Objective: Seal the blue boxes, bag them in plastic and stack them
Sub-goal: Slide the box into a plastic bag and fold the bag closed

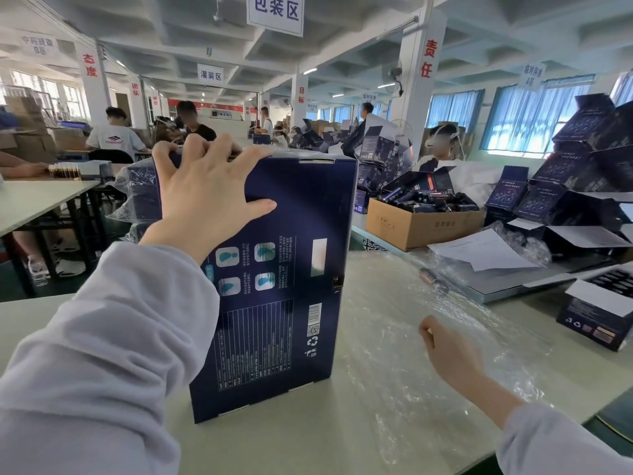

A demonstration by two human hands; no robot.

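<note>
Left hand point(205, 197), fingers spread, grips the blue box point(284, 269) top, steadying it upright; right hand point(448, 354) at the plastic point(394, 296), fingers curled, pinch unclear.

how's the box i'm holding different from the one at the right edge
The held box stands upright with its top closed, gripped by the left hand; the right-edge box lies low, flap open, untouched. Both are dark blue with printed panels.

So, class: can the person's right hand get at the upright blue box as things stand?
Probably yes. The right hand rests on the clear plastic beside the blue box; only that flat plastic lies between them. The left hand grips the box's top.
</note>
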